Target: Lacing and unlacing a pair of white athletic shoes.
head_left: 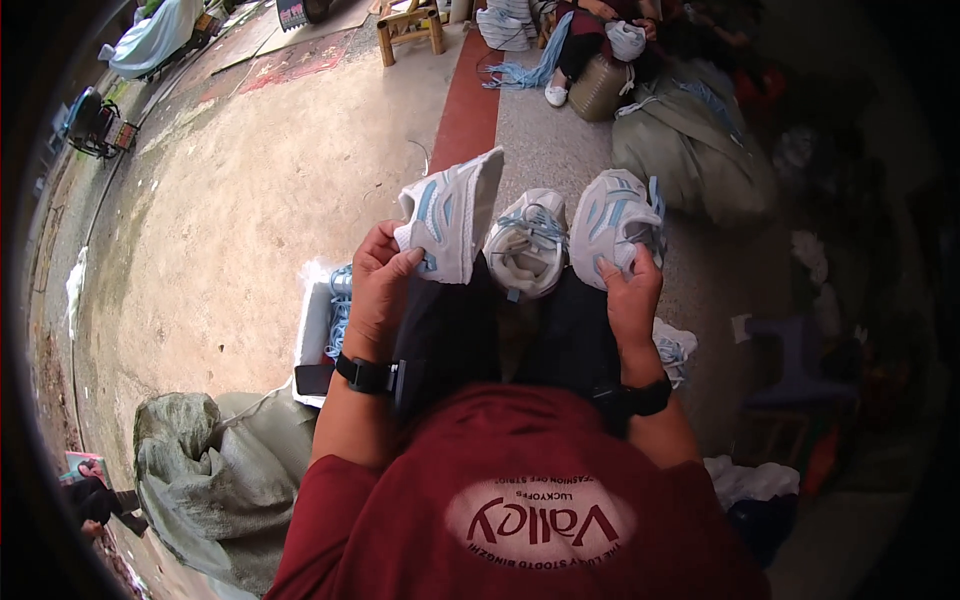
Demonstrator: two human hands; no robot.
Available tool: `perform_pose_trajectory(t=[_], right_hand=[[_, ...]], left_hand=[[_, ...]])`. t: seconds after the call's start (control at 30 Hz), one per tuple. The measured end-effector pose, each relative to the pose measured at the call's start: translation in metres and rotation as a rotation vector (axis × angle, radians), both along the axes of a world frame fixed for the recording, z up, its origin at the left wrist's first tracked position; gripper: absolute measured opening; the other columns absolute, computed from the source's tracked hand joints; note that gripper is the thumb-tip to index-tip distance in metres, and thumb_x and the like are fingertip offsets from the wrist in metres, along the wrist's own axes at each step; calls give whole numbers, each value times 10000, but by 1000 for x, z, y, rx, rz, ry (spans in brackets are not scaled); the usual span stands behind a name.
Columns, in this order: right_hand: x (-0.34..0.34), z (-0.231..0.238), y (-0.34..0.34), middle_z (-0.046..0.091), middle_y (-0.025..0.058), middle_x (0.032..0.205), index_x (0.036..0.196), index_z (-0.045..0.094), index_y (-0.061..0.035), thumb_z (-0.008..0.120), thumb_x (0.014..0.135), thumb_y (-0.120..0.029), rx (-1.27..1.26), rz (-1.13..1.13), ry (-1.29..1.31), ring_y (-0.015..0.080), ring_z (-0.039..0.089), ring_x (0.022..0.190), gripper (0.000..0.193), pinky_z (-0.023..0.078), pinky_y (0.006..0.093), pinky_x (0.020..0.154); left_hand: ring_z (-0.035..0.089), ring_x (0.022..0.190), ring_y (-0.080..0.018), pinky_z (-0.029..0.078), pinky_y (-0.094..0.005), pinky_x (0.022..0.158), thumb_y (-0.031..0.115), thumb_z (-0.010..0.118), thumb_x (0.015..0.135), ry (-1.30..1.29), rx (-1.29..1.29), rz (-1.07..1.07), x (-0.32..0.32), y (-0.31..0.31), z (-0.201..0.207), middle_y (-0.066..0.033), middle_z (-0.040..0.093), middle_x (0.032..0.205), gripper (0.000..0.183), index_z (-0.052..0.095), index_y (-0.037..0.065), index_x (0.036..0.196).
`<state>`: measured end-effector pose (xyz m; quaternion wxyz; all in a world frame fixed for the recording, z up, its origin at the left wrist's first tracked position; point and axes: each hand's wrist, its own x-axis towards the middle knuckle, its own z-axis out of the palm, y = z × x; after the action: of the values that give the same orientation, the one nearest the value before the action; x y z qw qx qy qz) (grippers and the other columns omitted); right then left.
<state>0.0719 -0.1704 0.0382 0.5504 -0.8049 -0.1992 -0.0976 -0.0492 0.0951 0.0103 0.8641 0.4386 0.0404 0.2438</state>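
Note:
My left hand (383, 285) pinches the collar edge of a white shoe upper (450, 218) with light-blue stripes, turned sideways, no sole visible on it. In my right hand (634, 300) is a second white and blue shoe upper (603, 218), gripped between thumb and fingers at its opening; blue lace hangs at its right side. Between the two, a third shoe upper (530, 235) sits over my knees with its opening toward me, blue lace threaded across its front. Neither hand touches this middle one.
Left of my legs stands a white box (312, 325) with blue laces (340, 312). A grey-green sack (225, 460) lies lower left, another sack (680, 150) upper right. A seated person (600, 12) holds a white upper (626, 40). A bamboo stool (410, 38) stands farther off.

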Motion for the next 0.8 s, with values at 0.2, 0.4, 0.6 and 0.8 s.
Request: perform_pose_trajectory(t=[0.2, 0.4, 0.6, 0.8], right_hand=[[2, -23, 53, 582, 257, 826, 889, 531, 44, 658, 695, -77, -317, 106, -71, 424, 566, 821, 261, 444, 416, 721], [-10, -25, 66, 571, 270, 831, 836, 498, 30, 632, 697, -65, -558, 312, 27, 447, 544, 840, 215, 428, 471, 729], [-16, -67, 92, 565, 264, 865, 943, 467, 14, 665, 721, -130, -760, 402, 18, 432, 550, 854, 330, 436, 487, 753], [20, -85, 76, 580, 247, 959, 967, 553, 22, 656, 670, -170, -783, 420, -9, 400, 541, 925, 368, 417, 464, 847]], left_hand=[[593, 818, -126, 461, -247, 781, 206, 700, 743, -5, 81, 64, -42, 45, 8, -47, 625, 883, 387, 544, -6, 1027], [272, 497, -92, 242, -259, 496, 288, 481, 894, -432, -382, 281, -62, 100, -33, 32, 341, 556, 269, 444, 97, 708], [203, 465, -95, 202, -264, 474, 262, 378, 915, -322, -435, 333, -50, 82, -22, 37, 219, 500, 365, 287, 159, 577], [540, 605, -156, 431, -292, 567, 335, 430, 915, -192, -563, 233, -30, 52, -43, -41, 579, 663, 311, 576, 76, 820]])
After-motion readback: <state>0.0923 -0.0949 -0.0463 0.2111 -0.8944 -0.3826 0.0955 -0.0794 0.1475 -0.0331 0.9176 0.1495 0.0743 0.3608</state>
